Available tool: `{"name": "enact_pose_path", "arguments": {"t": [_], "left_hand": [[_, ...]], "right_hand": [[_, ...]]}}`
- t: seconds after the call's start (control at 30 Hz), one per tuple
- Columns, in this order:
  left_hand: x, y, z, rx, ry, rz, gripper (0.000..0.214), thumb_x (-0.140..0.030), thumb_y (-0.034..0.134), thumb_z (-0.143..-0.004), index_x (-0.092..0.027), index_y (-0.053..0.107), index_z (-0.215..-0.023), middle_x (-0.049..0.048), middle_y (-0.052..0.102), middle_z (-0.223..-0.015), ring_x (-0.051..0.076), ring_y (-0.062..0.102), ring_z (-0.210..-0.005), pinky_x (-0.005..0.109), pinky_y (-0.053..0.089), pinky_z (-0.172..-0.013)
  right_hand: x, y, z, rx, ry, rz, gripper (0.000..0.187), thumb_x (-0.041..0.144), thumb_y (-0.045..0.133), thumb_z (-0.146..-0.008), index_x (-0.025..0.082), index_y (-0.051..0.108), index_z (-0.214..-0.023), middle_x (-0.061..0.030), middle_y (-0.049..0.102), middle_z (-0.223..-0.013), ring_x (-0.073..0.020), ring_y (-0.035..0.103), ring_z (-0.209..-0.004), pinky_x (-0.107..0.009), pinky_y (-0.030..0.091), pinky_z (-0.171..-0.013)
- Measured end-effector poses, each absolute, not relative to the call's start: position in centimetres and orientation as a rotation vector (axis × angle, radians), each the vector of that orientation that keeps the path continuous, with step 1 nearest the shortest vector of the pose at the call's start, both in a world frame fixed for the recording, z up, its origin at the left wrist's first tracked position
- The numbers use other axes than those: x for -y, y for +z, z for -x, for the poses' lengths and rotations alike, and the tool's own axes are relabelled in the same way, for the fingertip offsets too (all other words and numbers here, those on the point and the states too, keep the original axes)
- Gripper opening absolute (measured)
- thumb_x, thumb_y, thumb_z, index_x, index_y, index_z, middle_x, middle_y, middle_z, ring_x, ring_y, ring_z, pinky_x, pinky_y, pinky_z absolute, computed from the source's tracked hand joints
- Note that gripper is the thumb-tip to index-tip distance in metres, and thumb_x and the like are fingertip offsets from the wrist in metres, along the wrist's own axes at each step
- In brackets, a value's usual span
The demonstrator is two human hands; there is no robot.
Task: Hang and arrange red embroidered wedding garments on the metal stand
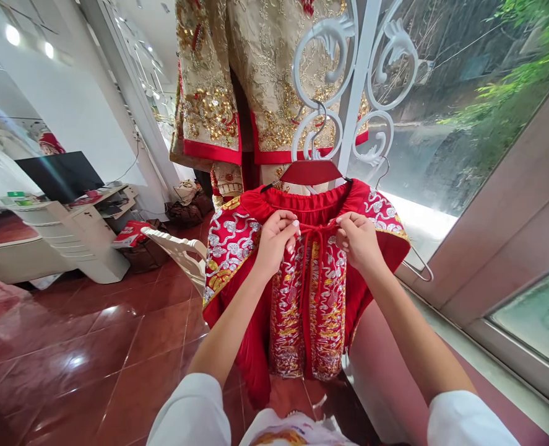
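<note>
A red embroidered garment [293,328] with silver and gold patterning hangs in front of me on a red hanger [309,172]. At its gathered neckline a thin red cord [315,232] is tied in the middle, with ends trailing down the front. My left hand [278,240] pinches the cord just left of the knot. On the other side my right hand [358,240] holds it between thumb and fingers. Both hands are closed and level with each other. The exact parts of the cord inside the fingers are hidden.
Behind hangs a gold sequined garment [274,80] with red hems, beside a white scrolled metal rack [354,80]. A white chair [181,254] stands left, and a desk with a black monitor [60,176] farther off. A window [441,124] and another hanger [418,269] are right.
</note>
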State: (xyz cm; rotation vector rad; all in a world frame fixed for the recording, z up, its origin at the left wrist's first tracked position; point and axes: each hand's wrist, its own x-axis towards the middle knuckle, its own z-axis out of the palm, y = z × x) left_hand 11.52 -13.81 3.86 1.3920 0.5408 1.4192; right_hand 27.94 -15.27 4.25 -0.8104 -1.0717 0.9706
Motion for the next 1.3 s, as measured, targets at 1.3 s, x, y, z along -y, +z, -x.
{"name": "enact_pose_path", "arguments": {"t": [1.3], "left_hand": [[14.4, 4.4, -8.7, -0.731, 1.440, -2.096, 0.014, -0.028, 0.061, -0.076, -0.017, 0.056, -0.082, -0.0022, 0.056, -0.064, 0.008, 0.048, -0.053, 0.019, 0.035, -0.049]], "right_hand": [[15.1, 4.3, -31.1, 1.642, 0.104, 1.352, 0.011, 0.018, 0.043, -0.075, 0.017, 0.052, -0.081, -0.0046, 0.056, -0.070, -0.0140, 0.047, -0.058, -0.028, 0.035, -0.055]]}}
